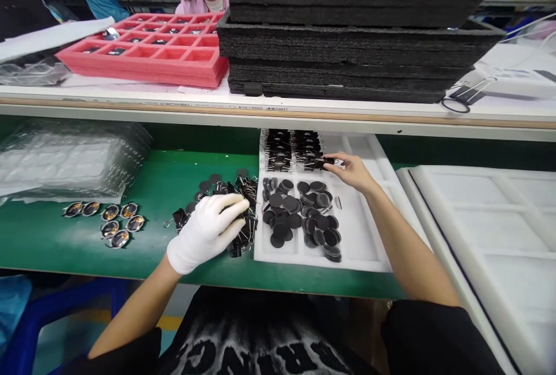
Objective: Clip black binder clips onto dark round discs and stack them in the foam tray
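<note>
My right hand (pixel 350 171), bare, pinches a black binder clip (pixel 329 161) between thumb and fingers at the end of a row in the white tray (pixel 367 250). Rows of black binder clips (pixel 278 152) fill the tray's far compartments beside it. Nearer to me in the same tray lie loose dark round discs (pixel 282 213). My left hand (pixel 212 227), in a white glove, reaches over a heap of binder clips (pixel 247 221) on the green table (pixel 165 253). Its fingers curl together at the heap, and what they grip is hidden.
Several round metal-rimmed pieces (pixel 119 239) lie at the left, before stacked clear plastic trays (pixel 87 160). Further white trays (pixel 490 218) stand at the right. A shelf (pixel 174 108) crosses above, bearing a pink compartment tray (pixel 147 68) and stacked black foam (pixel 339 62). People are beyond.
</note>
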### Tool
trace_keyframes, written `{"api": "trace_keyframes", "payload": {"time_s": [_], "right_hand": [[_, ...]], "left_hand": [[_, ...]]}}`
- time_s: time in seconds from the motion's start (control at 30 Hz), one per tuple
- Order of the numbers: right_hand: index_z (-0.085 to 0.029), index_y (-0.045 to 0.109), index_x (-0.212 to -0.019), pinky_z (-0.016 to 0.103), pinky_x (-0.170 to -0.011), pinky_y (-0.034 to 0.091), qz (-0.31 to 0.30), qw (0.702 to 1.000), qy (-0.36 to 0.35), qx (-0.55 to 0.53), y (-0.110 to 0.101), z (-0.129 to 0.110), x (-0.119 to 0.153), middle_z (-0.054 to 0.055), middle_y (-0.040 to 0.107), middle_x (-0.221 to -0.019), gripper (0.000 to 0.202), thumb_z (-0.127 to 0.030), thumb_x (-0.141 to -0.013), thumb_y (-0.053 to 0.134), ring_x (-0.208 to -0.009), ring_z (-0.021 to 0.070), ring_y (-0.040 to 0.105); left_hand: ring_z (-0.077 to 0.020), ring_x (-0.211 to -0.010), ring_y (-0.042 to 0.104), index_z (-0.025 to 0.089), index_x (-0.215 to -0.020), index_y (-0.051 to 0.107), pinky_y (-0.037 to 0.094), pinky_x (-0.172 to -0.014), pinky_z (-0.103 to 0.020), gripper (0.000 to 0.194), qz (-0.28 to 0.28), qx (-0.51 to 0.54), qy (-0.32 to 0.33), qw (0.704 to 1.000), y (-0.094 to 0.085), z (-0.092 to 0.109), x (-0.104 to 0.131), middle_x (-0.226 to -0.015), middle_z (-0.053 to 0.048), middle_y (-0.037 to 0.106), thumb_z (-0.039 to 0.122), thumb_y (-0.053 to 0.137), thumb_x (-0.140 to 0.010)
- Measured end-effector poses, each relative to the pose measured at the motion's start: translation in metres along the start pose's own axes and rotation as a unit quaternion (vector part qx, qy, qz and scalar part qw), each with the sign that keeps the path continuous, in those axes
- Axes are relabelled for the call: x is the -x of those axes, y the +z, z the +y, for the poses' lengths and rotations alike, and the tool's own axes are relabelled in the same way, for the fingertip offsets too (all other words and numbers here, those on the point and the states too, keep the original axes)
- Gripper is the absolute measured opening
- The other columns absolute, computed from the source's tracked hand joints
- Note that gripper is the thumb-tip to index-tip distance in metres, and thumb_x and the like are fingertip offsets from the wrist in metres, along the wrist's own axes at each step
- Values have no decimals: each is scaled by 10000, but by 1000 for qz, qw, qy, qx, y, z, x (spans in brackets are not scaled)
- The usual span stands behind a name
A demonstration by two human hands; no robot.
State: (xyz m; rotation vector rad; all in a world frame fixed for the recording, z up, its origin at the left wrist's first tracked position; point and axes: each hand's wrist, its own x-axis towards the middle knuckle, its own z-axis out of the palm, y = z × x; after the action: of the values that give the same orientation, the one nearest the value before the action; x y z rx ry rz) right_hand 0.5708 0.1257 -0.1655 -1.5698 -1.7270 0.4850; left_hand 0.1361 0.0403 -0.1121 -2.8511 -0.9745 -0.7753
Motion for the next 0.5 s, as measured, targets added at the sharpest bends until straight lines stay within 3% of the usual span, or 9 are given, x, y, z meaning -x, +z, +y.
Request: {"api": "trace_keyframes", "payload": {"time_s": [0.17,0.33,0.5], "right_hand": [[-268,791,-1054,524,-996,455,25,999,-31,18,23,11,0,102,759,-1033,357,-537,-838,697,-1091,324,613],[-267,805,-1010,584,-1052,340,83,990,-43,103,33,18,5,131,600,-1167,345,-547,-854,677,-1189,361,508],[-254,774,-1097,559,-1058,338,45,986,-59,152,31,20,7,137,537,-1196,372,-536,-884,658,-1230,368,478]], "left_hand": [[-260,-1121,666,187,-1294,608,525,-907,-403,323,2,1,-19,1000,-3,-2,8,-1256,-124,689,183,565,-974],[-254,-1138,664,197,-1308,613,526,-941,-411,333,-3,7,-39,999,-1,-6,18,-1266,-122,690,196,559,-979],[-244,-1128,674,205,-1313,622,534,-935,-400,336,-20,17,-56,998,3,-7,26,-1268,-121,696,219,538,-989]]}}
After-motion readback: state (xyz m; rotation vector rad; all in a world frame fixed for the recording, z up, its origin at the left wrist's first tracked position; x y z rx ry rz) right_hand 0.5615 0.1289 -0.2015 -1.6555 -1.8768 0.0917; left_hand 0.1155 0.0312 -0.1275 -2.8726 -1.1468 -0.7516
